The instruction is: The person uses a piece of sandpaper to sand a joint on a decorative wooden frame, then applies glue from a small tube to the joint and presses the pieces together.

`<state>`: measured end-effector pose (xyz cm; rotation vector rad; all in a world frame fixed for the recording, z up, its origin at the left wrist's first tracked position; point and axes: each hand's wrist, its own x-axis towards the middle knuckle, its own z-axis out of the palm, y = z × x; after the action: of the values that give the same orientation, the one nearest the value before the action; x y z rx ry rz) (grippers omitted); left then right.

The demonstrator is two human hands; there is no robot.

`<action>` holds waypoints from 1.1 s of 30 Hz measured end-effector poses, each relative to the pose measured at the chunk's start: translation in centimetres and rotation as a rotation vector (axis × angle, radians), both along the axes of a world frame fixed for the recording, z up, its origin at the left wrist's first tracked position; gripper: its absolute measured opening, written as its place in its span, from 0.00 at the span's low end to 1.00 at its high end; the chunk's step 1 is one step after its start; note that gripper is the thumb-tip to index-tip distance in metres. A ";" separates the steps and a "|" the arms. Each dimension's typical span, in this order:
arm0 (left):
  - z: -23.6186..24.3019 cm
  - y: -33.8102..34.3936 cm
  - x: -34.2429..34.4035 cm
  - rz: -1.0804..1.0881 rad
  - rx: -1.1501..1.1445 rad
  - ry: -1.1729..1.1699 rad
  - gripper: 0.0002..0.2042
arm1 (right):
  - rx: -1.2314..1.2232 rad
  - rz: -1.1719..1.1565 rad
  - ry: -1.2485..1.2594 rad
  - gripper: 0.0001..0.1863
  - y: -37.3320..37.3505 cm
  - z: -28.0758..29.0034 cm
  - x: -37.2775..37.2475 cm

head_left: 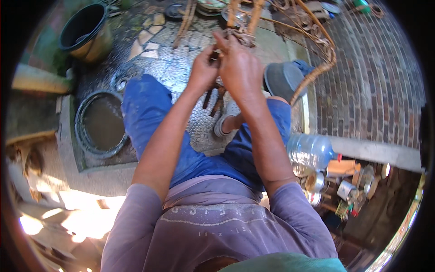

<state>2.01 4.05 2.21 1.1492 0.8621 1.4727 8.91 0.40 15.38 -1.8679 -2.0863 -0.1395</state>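
Both hands raised at wicker frame [312, 59]: left hand [202, 70] pinching strand, right hand [240, 68] clamped over binding [242, 37], steadying weave.

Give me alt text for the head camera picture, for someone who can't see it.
Seen from above, a seated person's left hand and right hand work together at a woven wicker frame, pliers hanging below the hands. A clear plastic bottle lies by the right leg.
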 end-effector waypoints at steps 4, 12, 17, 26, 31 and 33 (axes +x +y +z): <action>1.3 -0.4 -0.1 -0.057 -0.071 -0.112 0.15 | 0.011 -0.046 0.167 0.19 0.4 -0.2 -0.5; 1.2 -1.0 -0.1 -0.074 -0.057 -0.029 0.14 | 0.023 0.032 0.341 0.22 -0.9 -1.9 1.4; 1.2 -0.8 -0.6 -0.115 -0.089 -0.019 0.15 | 0.071 -0.058 0.239 0.25 -0.9 -0.3 0.6; 2.8 -2.5 -1.3 -0.351 -0.177 -0.562 0.20 | 0.079 0.012 0.118 0.22 0.0 -0.7 0.7; 3.3 -2.6 -0.8 -0.335 -0.174 -0.654 0.20 | 0.101 0.085 0.168 0.20 0.0 -0.9 1.8; 3.3 -2.4 -0.6 -0.310 -0.167 -0.663 0.20 | 0.068 0.114 0.200 0.19 0.0 -0.7 2.2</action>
<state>1.42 1.60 5.53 0.5705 0.3175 1.3619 11.07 0.43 14.71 -1.6466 -2.0187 0.0044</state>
